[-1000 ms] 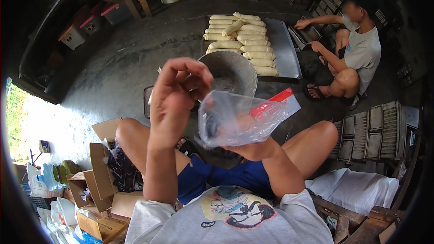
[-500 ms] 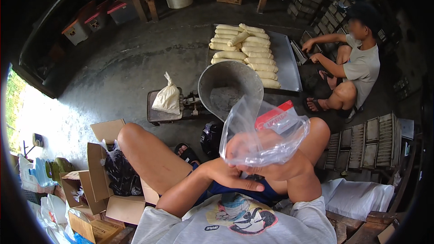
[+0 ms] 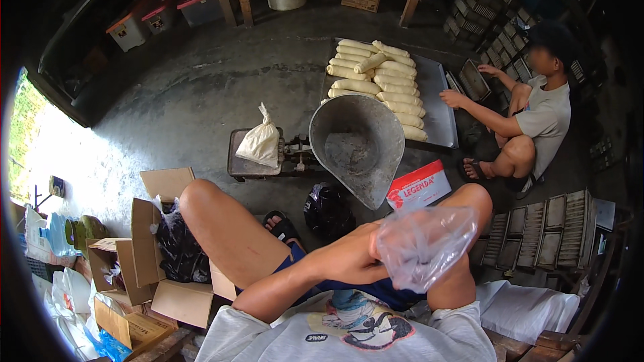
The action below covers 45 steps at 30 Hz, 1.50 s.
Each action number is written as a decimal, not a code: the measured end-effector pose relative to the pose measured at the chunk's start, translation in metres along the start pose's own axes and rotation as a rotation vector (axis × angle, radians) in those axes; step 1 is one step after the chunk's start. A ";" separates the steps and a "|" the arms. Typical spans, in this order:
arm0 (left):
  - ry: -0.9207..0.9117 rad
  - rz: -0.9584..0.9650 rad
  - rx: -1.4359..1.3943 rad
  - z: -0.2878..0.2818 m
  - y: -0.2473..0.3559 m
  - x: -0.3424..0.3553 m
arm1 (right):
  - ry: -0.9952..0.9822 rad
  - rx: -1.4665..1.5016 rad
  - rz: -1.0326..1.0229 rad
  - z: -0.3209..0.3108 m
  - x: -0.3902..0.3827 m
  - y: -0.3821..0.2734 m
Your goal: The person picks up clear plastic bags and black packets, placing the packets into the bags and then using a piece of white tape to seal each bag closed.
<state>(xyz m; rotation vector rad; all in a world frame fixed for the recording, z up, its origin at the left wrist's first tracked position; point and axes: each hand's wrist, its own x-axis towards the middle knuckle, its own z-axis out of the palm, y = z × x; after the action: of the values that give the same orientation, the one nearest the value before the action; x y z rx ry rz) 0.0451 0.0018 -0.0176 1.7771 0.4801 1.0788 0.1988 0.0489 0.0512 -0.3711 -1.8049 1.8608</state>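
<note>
Clear, colourless plastic bag (image 3: 456,231) up front, flashing whitish glints! Beyond it, a white box (image 3: 422,188), red band along the top, red print below. Pale cream rolls (image 3: 399,87) crowd the silver-grey tray's (image 3: 439,117) left edge; off-white tied bag (image 3: 260,146) near the dark plate's (image 3: 242,139) right edge. Mottled grey pan (image 3: 359,134), glossy black bag (image 3: 329,211), blue shorts (image 3: 376,296), pale grey shirt (image 3: 282,335) printed pink, blue and black!

Clear bag (image 3: 429,248): thin plastic, glossy, finely wrinkled; black bag (image 3: 329,211): plastic, shiny and creased; tied bag (image 3: 260,146): plastic, softer sheen. Scoop pan (image 3: 355,147): bare grey metal, dull, scuffed and streaked inside; tray (image 3: 440,106): smooth metal with a low sheen; dough rolls (image 3: 398,87): smooth, matt. Floor (image 3: 174,100): dark, hard, scuffed, glossy where daylight strikes; open carton (image 3: 180,303): matt brown cardboard; shirt (image 3: 268,335): matt cloth, print on the front.
</note>
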 end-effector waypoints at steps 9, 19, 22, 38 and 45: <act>-0.115 -0.275 -0.440 0.007 0.017 -0.006 | 0.101 0.010 -0.219 0.000 -0.009 0.003; 0.070 0.060 0.051 0.026 0.060 0.008 | 0.210 0.080 -0.427 0.016 -0.008 -0.048; 0.084 0.013 -0.020 0.034 0.059 -0.001 | 0.317 0.067 -0.421 0.023 -0.006 -0.057; 0.206 -0.260 -0.140 0.014 -0.033 -0.056 | 0.054 0.037 -0.049 0.038 0.049 -0.017; 0.132 -0.493 -0.122 0.025 -0.049 -0.053 | 0.135 0.381 0.117 0.013 0.037 0.018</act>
<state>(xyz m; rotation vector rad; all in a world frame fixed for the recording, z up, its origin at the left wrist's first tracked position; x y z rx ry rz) 0.0451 -0.0267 -0.0885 1.3843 0.8624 0.8549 0.1582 0.0580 0.0399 -0.4537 -1.3275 2.1494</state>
